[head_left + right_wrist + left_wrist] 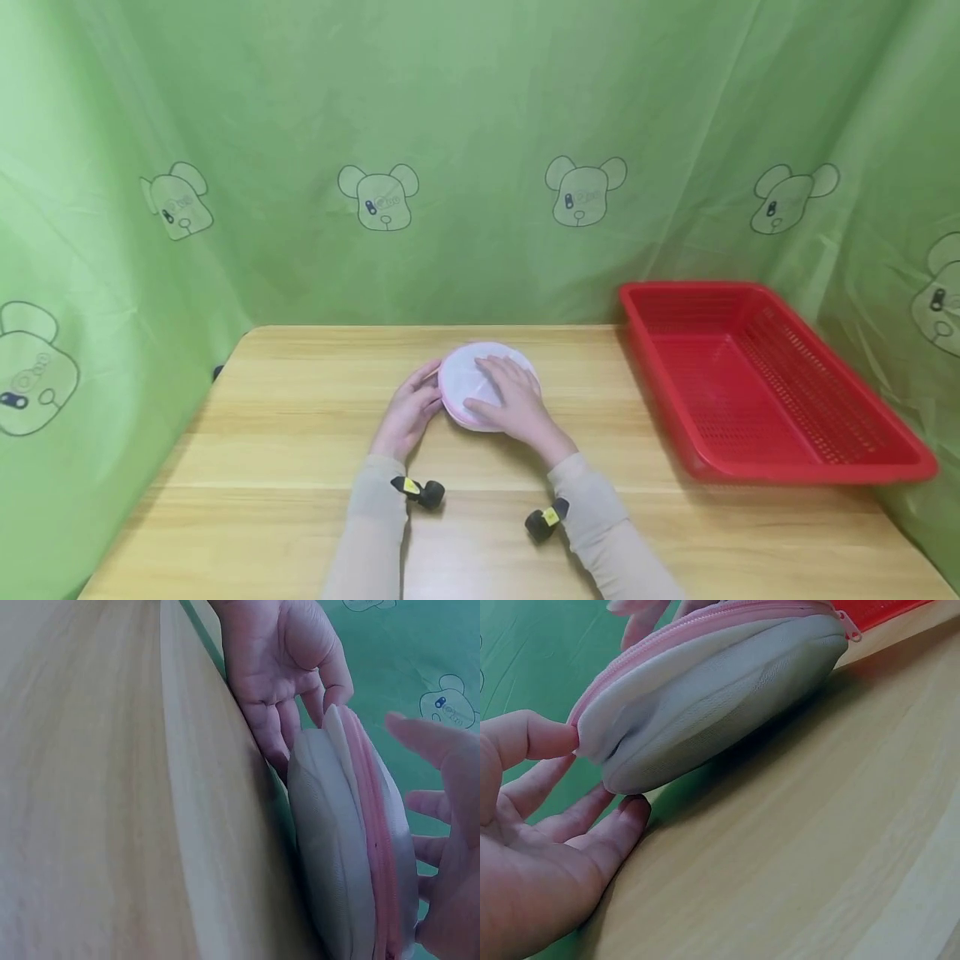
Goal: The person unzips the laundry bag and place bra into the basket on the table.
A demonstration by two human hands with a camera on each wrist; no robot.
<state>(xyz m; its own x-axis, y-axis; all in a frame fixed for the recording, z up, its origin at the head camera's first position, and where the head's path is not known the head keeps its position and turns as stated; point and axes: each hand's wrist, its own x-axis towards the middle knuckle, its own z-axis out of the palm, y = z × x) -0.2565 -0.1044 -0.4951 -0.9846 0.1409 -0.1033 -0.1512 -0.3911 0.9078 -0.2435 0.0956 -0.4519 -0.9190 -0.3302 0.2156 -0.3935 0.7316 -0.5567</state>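
Note:
A round white zip pouch with a pink zipper round its side lies on the wooden table. My left hand holds its left edge, the thumb at the zipper band and the other fingers low against the underside, as the left wrist view shows. On the pouch's top rests my right hand, fingers spread. The right wrist view catches this right hand along the top face, with the left hand at the far edge. A small pink zipper pull hangs at the pouch's far end.
To the right stands a red plastic basket with perforated walls, nothing visible inside it. Green curtain printed with bear faces surrounds the table at the back and sides.

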